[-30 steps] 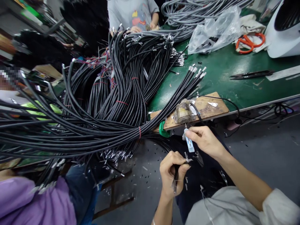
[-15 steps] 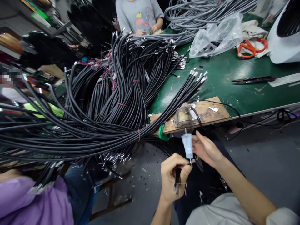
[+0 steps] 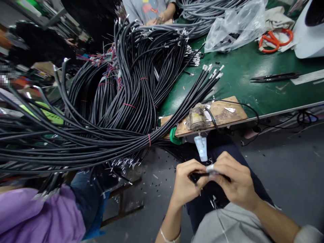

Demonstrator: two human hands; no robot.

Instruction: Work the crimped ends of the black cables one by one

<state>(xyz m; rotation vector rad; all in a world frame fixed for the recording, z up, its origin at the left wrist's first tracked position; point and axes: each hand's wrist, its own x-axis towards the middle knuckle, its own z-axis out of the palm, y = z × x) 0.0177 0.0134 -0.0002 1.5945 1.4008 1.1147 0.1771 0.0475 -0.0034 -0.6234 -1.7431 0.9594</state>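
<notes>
My left hand (image 3: 189,180) is closed around a black cable, close to its silvery end (image 3: 210,168). Opposite it, my right hand (image 3: 234,177) is closed too, its thumb and fingers pinching that same end. Both hands meet over my lap. Just above them a light-blue tapered piece (image 3: 201,148) hangs from the shaft of a small, grimy motor (image 3: 196,118). Neither hand touches the blue piece. The motor sits on a wooden board (image 3: 227,116) at the table's edge. Exactly how the fingers overlap at the cable end is blurred.
Large bundles of black cables (image 3: 136,91) with silvery ends cover the left. A green clamp (image 3: 175,136) grips the board. On the green table (image 3: 235,71) lie orange-handled scissors (image 3: 275,41), dark tweezers-like snips (image 3: 275,77) and a plastic bag (image 3: 234,28). Co-workers sit opposite and at left.
My right hand has come down from beside the blue piece and now pinches the cable end. My left hand has turned the cable sideways, away from the blue piece. The view has shifted slightly.
</notes>
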